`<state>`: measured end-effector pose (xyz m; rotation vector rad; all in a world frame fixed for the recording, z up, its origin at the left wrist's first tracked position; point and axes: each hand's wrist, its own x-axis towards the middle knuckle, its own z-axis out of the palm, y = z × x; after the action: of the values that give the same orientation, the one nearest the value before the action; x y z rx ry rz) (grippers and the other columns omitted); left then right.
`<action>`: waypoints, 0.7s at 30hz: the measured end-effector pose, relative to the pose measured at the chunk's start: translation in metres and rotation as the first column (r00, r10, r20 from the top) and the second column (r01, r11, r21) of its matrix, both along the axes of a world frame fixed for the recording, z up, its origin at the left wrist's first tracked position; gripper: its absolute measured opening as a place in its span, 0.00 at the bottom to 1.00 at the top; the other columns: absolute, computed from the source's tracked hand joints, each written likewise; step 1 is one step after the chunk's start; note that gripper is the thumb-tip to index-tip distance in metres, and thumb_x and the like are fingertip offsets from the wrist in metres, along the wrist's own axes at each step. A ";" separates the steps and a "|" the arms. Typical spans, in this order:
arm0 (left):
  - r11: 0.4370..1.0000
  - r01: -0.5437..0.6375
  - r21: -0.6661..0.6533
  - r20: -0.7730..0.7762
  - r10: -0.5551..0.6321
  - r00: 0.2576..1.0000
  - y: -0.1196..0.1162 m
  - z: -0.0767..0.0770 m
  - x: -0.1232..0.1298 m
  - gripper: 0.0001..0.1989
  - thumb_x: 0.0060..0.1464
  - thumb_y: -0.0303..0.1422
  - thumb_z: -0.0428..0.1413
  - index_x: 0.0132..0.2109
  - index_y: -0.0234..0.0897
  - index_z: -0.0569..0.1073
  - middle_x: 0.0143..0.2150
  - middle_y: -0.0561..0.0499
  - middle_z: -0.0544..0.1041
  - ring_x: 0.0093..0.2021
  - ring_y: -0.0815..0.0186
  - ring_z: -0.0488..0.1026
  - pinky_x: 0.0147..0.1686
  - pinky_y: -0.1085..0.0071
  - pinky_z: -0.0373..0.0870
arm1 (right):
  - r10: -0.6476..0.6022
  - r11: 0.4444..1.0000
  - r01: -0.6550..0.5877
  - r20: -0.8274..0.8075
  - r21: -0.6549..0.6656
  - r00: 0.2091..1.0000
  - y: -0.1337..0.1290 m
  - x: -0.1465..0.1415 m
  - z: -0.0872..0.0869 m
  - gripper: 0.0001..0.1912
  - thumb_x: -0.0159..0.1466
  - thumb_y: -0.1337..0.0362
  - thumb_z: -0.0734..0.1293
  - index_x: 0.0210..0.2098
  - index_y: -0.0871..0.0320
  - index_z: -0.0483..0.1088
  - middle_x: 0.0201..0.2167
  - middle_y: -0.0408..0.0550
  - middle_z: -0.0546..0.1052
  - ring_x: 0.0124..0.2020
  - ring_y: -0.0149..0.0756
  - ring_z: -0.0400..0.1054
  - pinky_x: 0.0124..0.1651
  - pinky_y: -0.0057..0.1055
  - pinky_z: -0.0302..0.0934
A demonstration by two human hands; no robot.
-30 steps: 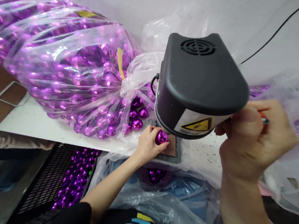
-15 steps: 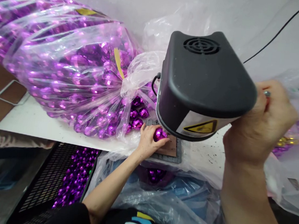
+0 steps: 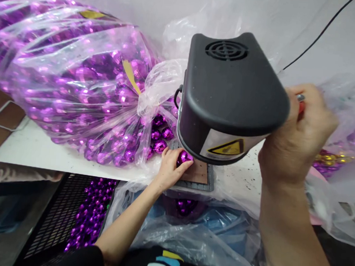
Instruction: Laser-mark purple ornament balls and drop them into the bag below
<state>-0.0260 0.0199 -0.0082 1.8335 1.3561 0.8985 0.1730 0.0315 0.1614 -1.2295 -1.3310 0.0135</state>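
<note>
My left hand (image 3: 171, 169) is closed around a shiny purple faceted ball (image 3: 184, 158), thumb and fingers on its sides. The ball is low over a brown board (image 3: 197, 174) set on a grey mat (image 3: 209, 186). Above and to the right of it looms a black machine housing (image 3: 231, 88) with a round vent on top and a yellow warning label (image 3: 227, 147). At its right side my right hand (image 3: 298, 137) is clenched round a handle, of which only a bit of red shows. The housing hides its underside.
Clear plastic bags full of purple balls (image 3: 85, 87) lie at the left, with loose balls (image 3: 160, 146) by the knot. A black crate (image 3: 54, 209) holds small purple balls below the white table (image 3: 54, 157). Clear plastic sheeting (image 3: 205, 239) hangs in front. A cable (image 3: 316, 39) runs along the wall.
Everything sits slightly further left in the picture, as the view has shifted. My left hand still holds the ball and my right hand still grips the handle.
</note>
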 end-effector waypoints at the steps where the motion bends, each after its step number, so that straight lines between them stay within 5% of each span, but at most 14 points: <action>1: 0.999 0.011 0.041 -0.050 -0.009 0.999 -0.001 0.002 0.003 0.13 0.58 0.41 0.60 0.47 0.40 0.77 0.47 0.46 0.80 0.51 0.54 0.73 0.62 0.49 0.59 | 0.004 1.000 -0.004 -0.002 -0.001 1.000 0.000 0.000 0.000 0.29 0.65 0.41 0.58 0.29 0.64 0.63 0.21 0.37 0.55 0.25 0.15 0.49 0.30 0.20 0.45; 6: 0.980 0.063 0.186 -0.212 -0.023 0.977 -0.009 0.004 0.016 0.16 0.54 0.41 0.63 0.46 0.38 0.75 0.48 0.44 0.78 0.53 0.52 0.73 0.63 0.47 0.58 | -0.016 1.000 0.016 -0.020 0.006 1.000 0.001 -0.001 -0.001 0.30 0.64 0.40 0.59 0.29 0.64 0.63 0.21 0.37 0.55 0.26 0.16 0.49 0.30 0.21 0.45; 16: 0.976 0.036 0.217 -0.183 0.005 0.983 -0.013 -0.013 0.019 0.18 0.54 0.42 0.63 0.48 0.39 0.73 0.46 0.46 0.77 0.52 0.53 0.72 0.68 0.44 0.47 | -0.029 0.999 0.029 -0.003 0.023 1.000 0.002 0.000 -0.003 0.27 0.65 0.43 0.60 0.30 0.65 0.63 0.22 0.37 0.57 0.28 0.15 0.51 0.33 0.20 0.46; 21: 0.985 0.059 0.160 -0.193 -0.027 0.981 -0.014 -0.013 0.021 0.15 0.58 0.40 0.60 0.50 0.40 0.73 0.49 0.45 0.76 0.56 0.53 0.69 0.67 0.44 0.49 | -0.006 1.000 0.006 0.024 0.005 1.000 0.003 0.003 -0.001 0.27 0.66 0.44 0.59 0.29 0.65 0.65 0.23 0.38 0.56 0.27 0.16 0.50 0.31 0.19 0.45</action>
<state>-0.0047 0.0059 -0.0215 2.1135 1.3856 0.8518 0.1761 0.0341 0.1608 -1.2329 -1.3472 -0.0084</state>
